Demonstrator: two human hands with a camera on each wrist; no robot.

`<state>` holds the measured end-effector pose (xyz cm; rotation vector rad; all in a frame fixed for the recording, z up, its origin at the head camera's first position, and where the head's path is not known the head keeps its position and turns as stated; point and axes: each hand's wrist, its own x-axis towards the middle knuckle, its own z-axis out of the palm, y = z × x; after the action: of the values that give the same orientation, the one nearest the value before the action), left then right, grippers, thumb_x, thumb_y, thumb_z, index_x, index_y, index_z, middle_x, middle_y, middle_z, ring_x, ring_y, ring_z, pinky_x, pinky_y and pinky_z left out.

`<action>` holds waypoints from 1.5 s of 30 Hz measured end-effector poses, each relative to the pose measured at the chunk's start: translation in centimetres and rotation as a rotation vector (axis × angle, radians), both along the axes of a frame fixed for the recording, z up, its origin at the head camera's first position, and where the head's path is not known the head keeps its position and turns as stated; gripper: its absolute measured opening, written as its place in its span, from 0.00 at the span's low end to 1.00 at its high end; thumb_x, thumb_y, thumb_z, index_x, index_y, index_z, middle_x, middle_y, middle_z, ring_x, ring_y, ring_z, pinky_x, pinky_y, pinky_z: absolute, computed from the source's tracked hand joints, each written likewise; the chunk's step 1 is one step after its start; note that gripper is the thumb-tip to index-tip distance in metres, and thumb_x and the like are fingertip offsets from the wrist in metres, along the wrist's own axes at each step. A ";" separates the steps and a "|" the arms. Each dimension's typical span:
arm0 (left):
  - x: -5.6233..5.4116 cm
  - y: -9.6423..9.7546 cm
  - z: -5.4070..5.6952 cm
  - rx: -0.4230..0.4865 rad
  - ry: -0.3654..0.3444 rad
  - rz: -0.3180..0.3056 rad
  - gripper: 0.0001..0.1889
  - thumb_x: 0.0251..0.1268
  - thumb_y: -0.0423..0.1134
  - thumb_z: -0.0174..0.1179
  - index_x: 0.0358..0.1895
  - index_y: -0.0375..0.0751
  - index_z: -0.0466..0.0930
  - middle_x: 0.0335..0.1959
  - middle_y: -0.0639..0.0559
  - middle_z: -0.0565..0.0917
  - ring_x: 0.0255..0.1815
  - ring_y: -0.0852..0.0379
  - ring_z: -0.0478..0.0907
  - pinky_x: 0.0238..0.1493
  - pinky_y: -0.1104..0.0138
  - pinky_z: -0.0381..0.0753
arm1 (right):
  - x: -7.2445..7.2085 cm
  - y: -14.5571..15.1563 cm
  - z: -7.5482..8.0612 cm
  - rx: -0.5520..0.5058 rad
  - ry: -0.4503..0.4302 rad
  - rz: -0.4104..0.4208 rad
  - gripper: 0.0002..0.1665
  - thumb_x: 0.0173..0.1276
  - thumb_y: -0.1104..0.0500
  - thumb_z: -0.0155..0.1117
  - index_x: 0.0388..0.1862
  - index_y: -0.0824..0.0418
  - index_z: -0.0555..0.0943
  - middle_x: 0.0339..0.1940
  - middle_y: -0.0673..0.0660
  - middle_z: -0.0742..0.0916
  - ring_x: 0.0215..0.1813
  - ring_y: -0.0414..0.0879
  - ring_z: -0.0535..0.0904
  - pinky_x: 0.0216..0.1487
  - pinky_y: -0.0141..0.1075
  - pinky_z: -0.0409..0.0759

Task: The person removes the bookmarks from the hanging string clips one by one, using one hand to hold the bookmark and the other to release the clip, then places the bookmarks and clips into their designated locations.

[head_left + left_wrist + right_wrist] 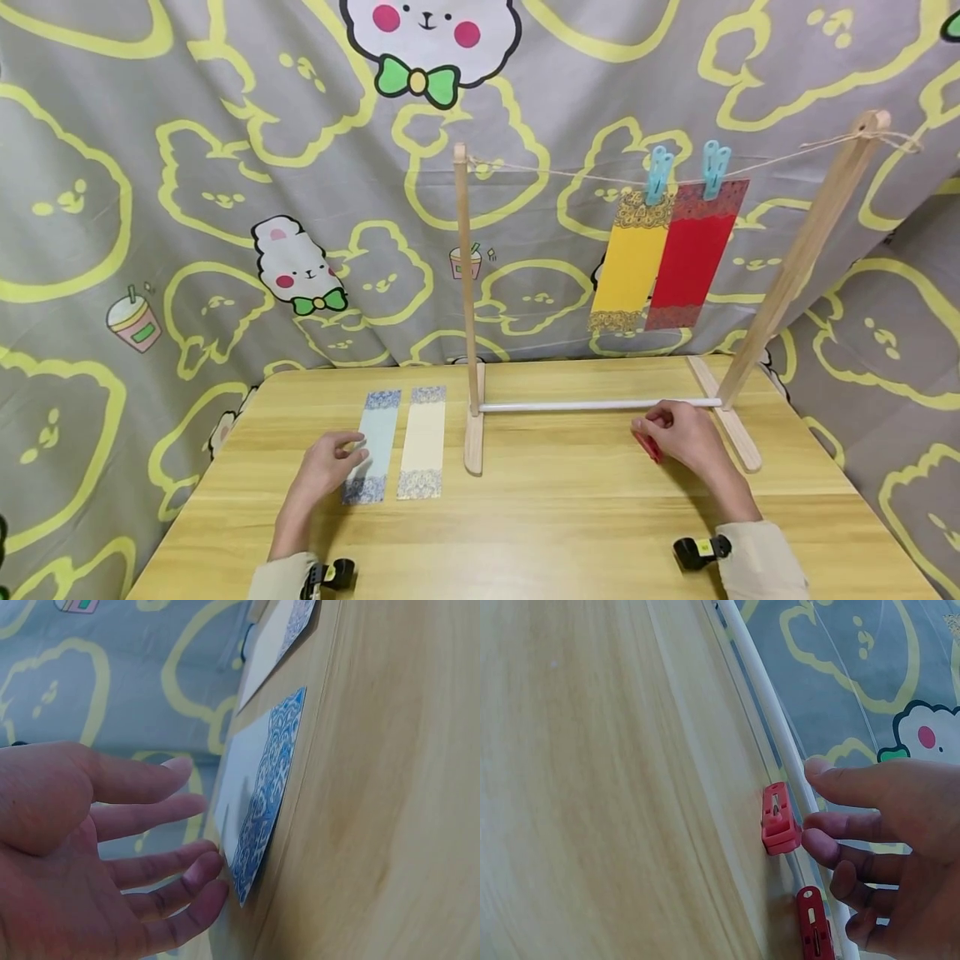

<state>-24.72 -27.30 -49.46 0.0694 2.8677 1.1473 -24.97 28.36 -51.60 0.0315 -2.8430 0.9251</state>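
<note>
My left hand (327,463) hovers over the left edge of a pale blue card (381,442) with patterned ends, its fingers loosely bent and gripping nothing. Beside that card lies a cream card (422,442) with similar lacy ends. At the right, my right hand (681,432) is by a red clothespin (780,819) on the table, thumb and fingers parted around its near end without pinching it. A second red clothespin (814,927) lies below the fingers in the right wrist view. Both hands are partly curled and hold nothing.
A wooden stand with a left post (467,283), a right post (806,250) and a white rod (585,407) spans the table. On its string (558,172), blue clothespins (658,175) hold a yellow card (632,267) and a red card (693,258). A patterned curtain hangs behind.
</note>
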 end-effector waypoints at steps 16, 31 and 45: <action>0.1 0.5 1.0 0.038 0.062 0.037 0.20 0.73 0.32 0.62 0.64 0.28 0.77 0.64 0.25 0.75 0.58 0.30 0.78 0.53 0.46 0.83 | 0.1 -0.1 1.2 -0.020 0.080 0.004 0.18 0.68 0.51 0.74 0.42 0.66 0.86 0.31 0.53 0.86 0.32 0.45 0.80 0.34 0.40 0.78; 0.1 0.7 1.4 0.104 0.132 0.073 0.18 0.73 0.30 0.61 0.63 0.30 0.78 0.61 0.31 0.79 0.56 0.34 0.80 0.51 0.50 0.84 | 0.6 0.4 2.9 -0.015 0.115 0.023 0.23 0.69 0.49 0.73 0.47 0.68 0.85 0.33 0.54 0.87 0.36 0.48 0.82 0.39 0.46 0.80; 0.0 1.3 2.0 0.116 0.191 0.077 0.18 0.71 0.29 0.62 0.62 0.33 0.79 0.60 0.32 0.81 0.53 0.36 0.82 0.48 0.56 0.84 | 0.9 0.1 4.1 0.005 0.124 0.014 0.24 0.69 0.50 0.72 0.50 0.69 0.84 0.34 0.55 0.87 0.37 0.49 0.82 0.39 0.44 0.78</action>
<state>-24.67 -25.97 -47.50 0.0776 2.9882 1.3927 -24.08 28.51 -47.52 0.1053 -2.7338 0.8868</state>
